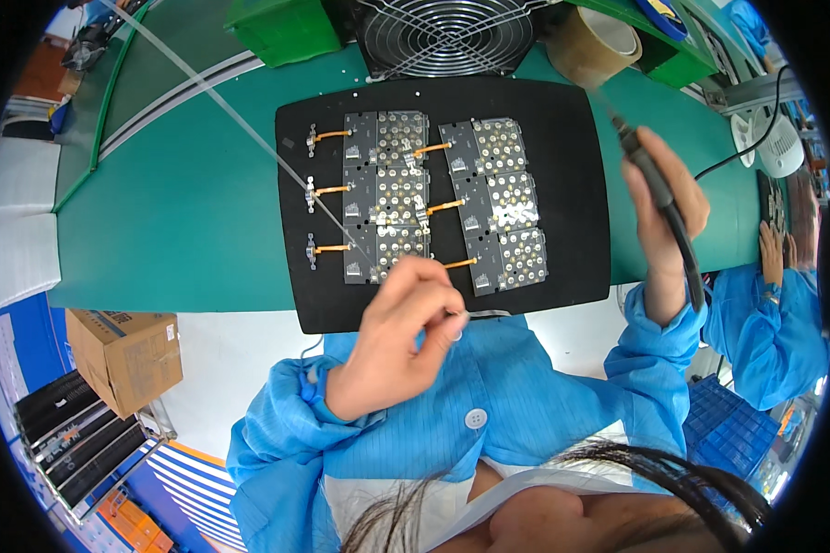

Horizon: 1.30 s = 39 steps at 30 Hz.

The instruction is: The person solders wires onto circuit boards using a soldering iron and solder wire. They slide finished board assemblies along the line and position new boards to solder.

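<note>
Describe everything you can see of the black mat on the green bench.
The black mat is a matte, rounded-corner rectangular sheet lying flat on the green bench, its near edge overhanging the bench edge slightly. It carries two columns of dark circuit panels with rows of pale round pads, joined by short orange flex strips. The left hand hovers over its near edge; the right hand with its soldering iron is beside its right edge.

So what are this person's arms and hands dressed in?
Both arms are covered by long sleeves of a bright blue work coat, loose and creased, gathered at the cuffs of the left sleeve and the right sleeve. The coat closes down the front with a pale round button. The left hand and right hand are bare: no gloves, and no rings or watch that I can see.
</note>
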Available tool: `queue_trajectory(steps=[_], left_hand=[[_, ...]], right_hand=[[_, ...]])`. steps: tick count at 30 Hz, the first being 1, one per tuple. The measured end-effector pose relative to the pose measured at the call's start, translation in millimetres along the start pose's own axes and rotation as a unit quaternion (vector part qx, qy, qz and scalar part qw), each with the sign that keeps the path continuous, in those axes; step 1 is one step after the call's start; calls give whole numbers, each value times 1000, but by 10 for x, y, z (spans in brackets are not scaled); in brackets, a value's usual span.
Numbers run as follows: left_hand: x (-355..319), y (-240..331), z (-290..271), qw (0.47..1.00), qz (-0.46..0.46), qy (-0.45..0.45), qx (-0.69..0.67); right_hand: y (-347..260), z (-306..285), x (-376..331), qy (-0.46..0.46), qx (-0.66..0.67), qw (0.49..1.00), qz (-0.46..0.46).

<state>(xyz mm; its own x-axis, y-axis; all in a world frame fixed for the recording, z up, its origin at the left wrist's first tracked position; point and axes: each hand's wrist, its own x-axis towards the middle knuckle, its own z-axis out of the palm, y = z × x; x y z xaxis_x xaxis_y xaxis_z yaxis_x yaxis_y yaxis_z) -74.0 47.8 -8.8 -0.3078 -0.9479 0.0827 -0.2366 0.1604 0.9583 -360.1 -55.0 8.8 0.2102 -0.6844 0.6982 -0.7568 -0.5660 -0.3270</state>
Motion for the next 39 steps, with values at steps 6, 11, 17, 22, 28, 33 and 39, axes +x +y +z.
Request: queue_trajectory(steps=[6, 11, 17, 22, 28, 33, 39], left_hand=[[-8, -67, -42, 941, 103, 132, 295], [-23, -49, 31, 927, 132, 148, 317], [-22, -130, 105, 931, 144, 155, 296], [-6, -142, 123, 932, 142, 154, 296], [75, -133, 134, 932, 149, 143, 299], [142, -181, 165, 933, 157, 140, 293], [121, -195, 189, 980, 62, 116, 150]], right_hand=[[-301, -71, -243, -170, 268, 947, -40], [-350, -6, -364, -208, 331, 920, -33], [-356, 62, -458, -203, 326, 923, -33], [-320, 84, -503, -205, 336, 919, -23], [-301, 101, -502, -203, 341, 918, -21], [-302, 99, -488, -209, 342, 916, -22], [-324, 102, -506, -195, 347, 917, -22]])
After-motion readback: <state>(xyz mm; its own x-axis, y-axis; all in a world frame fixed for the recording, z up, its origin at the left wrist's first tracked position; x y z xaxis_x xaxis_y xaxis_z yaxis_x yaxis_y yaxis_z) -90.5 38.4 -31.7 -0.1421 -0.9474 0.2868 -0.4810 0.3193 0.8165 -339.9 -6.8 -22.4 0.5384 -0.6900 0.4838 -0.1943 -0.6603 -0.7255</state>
